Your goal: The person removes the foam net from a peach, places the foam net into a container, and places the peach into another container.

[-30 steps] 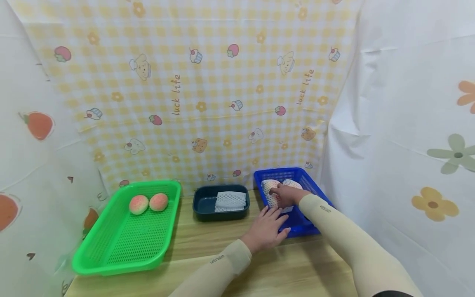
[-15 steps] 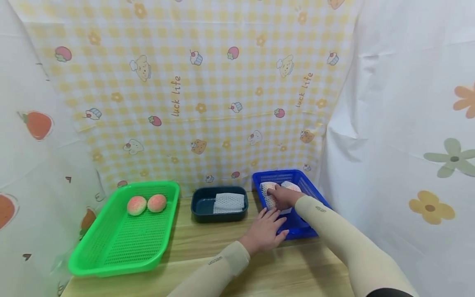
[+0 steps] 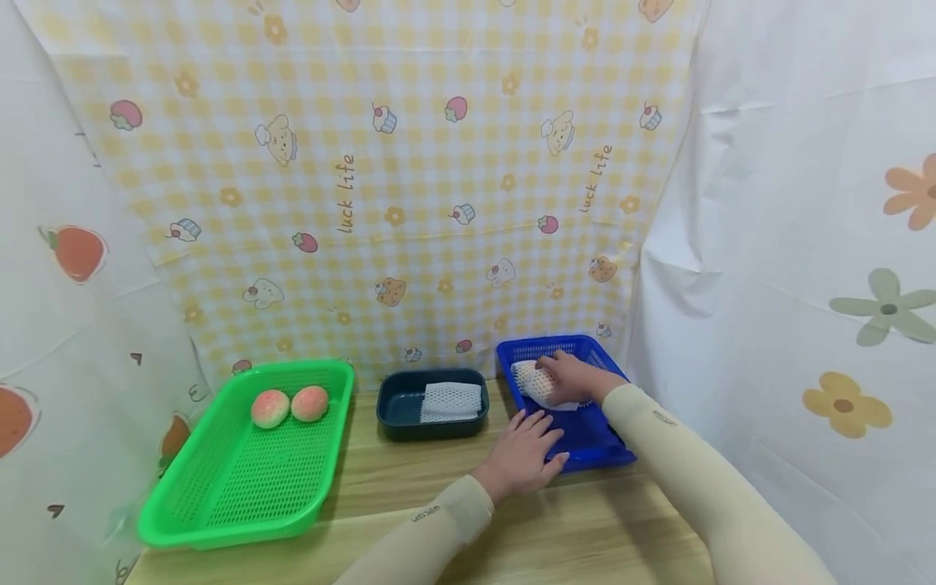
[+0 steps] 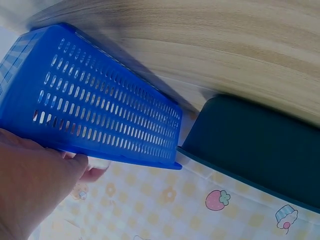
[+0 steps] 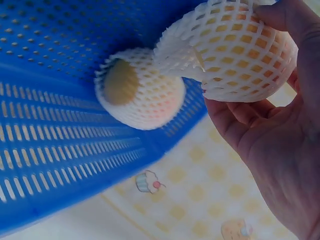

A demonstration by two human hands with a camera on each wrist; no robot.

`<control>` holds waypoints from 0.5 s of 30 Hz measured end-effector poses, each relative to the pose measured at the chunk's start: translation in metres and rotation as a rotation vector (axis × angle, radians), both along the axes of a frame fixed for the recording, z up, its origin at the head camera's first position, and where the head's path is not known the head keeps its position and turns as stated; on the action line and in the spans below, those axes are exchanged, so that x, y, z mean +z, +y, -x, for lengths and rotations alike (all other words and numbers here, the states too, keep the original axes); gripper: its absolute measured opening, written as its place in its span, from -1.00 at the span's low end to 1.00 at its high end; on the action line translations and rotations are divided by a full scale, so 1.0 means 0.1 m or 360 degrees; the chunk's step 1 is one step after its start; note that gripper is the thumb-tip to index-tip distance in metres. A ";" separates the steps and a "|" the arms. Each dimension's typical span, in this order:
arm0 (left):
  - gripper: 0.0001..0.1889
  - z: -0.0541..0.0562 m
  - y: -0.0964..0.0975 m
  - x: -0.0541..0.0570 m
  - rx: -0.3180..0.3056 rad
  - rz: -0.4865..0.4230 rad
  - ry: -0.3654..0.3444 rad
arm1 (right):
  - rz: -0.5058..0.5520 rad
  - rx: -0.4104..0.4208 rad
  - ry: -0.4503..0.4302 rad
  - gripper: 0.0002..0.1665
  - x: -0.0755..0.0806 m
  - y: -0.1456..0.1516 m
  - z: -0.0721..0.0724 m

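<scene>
My right hand (image 3: 578, 380) grips a peach in a white foam net (image 5: 245, 55) inside the blue basket (image 3: 603, 460). Its thumb lies on one side of the net and its fingers on the other, in the right wrist view. A second netted peach (image 5: 155, 100) lies by the basket's wall, its bare yellowish end showing through the net's opening. From the head, the held peach partly covers that one. With fingers spread, my left hand (image 3: 521, 457) rests at the basket's near left rim. The left wrist view shows this hand (image 4: 40, 180) against the rim, most fingers out of sight.
A dark teal box (image 3: 398, 428) with flat white foam nets (image 3: 452, 402) stands left of the blue basket. Farther left is a green basket (image 3: 332, 455) with two bare pink peaches (image 3: 270, 409). A checked cloth (image 3: 431, 244) hangs behind the wooden table (image 3: 409, 479).
My right hand has moved slightly right and away from the left netted peach. A netted peach now sits in its grip, overlapping the other. My left hand has stayed at the rim.
</scene>
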State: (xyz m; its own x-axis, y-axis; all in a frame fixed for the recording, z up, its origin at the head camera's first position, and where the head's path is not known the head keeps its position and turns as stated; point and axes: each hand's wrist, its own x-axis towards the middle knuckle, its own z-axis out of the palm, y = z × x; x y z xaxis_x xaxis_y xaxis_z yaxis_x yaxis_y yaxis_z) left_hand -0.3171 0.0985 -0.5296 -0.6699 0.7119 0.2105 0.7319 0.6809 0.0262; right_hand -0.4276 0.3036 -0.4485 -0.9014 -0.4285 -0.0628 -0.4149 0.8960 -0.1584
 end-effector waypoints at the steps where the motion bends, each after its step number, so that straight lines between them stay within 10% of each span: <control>1: -0.32 0.00 0.00 0.00 -0.0002 0.0000 -0.0005 | 0.0021 -0.0011 0.0017 -0.19 0.03 0.02 -0.02; 15: -0.30 0.02 -0.08 0.07 -0.0089 -0.0092 -0.0123 | 0.0254 0.0056 0.0094 -0.15 0.36 -0.01 -0.32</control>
State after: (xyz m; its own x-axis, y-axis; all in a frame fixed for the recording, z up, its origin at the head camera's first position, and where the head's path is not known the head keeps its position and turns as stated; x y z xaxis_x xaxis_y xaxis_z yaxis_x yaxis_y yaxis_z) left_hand -0.3189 0.0908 -0.5221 -0.6451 0.7370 0.2017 0.7632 0.6346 0.1218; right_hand -0.3957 0.3023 -0.4121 -0.8858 -0.4600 0.0610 -0.4582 0.8463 -0.2719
